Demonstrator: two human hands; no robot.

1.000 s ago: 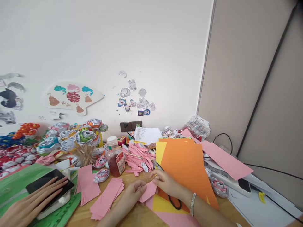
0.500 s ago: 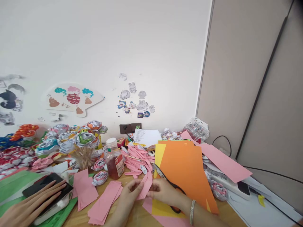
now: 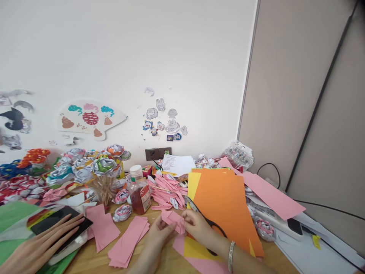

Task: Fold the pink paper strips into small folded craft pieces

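Between my two hands is a folded pink paper strip (image 3: 174,220), turned crosswise just above the table. My left hand (image 3: 161,231) pinches its left end between thumb and fingers. The right end is gripped by the fingertips of my right hand (image 3: 196,227), whose wrist wears a silvery bracelet. Just beyond lies a pile of folded pink paper pieces (image 3: 168,191). Left of my left hand is a stack of flat pink strips (image 3: 128,243). Black-handled scissors (image 3: 209,220) rest on orange paper (image 3: 222,201), partly hidden behind my right hand.
Another person's hand (image 3: 48,239) lies on a black phone (image 3: 61,226) at the left. A bottle of reddish liquid (image 3: 138,194) stands near paper flowers on sticks (image 3: 104,167). At the right are a white power strip (image 3: 278,219), cables and a long pink sheet (image 3: 273,194).
The pink strip in my hands has turned from upright to crosswise, and a fold now shows in it. The view has shifted slightly.
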